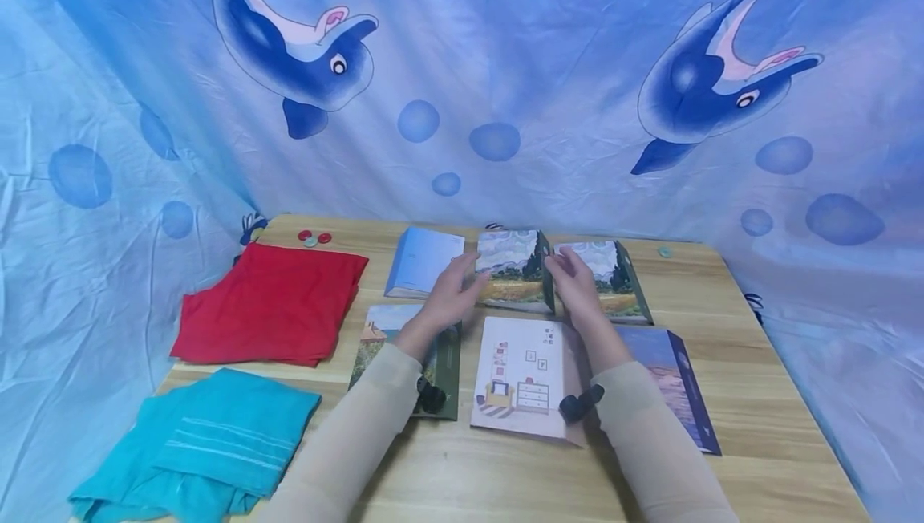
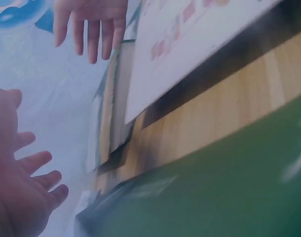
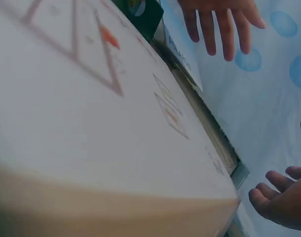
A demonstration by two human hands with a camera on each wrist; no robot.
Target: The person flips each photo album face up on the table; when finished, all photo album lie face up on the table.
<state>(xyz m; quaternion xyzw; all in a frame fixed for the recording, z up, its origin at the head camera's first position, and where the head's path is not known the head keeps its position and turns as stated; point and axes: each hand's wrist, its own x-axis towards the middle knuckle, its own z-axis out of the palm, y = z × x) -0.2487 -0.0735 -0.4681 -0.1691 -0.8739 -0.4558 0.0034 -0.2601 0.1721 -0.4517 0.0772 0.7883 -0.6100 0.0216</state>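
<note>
In the head view, my left hand (image 1: 449, 292) hovers by the left edge of a landscape-painted book (image 1: 511, 270) in the back row. My right hand (image 1: 577, 284) is at that book's right side, partly over a second book with the same cover (image 1: 613, 278). Both wrist views show relaxed, spread fingers and nothing held; whether any fingertip touches a book I cannot tell. A blue book (image 1: 427, 260) lies left of the painted one. Below my wrists is a white book with drawn furniture (image 1: 520, 362). My left forearm partly hides a green-edged book (image 1: 449, 379).
A purple book (image 1: 674, 387) lies at front right, partly under my right sleeve. On the left are a folded red cloth (image 1: 270, 306) and a turquoise cloth (image 1: 209, 435). Small red discs (image 1: 325, 238) and a green disc (image 1: 664, 252) lie near the back edge. Dolphin-printed curtains (image 1: 462, 66) surround the wooden table (image 1: 765, 395).
</note>
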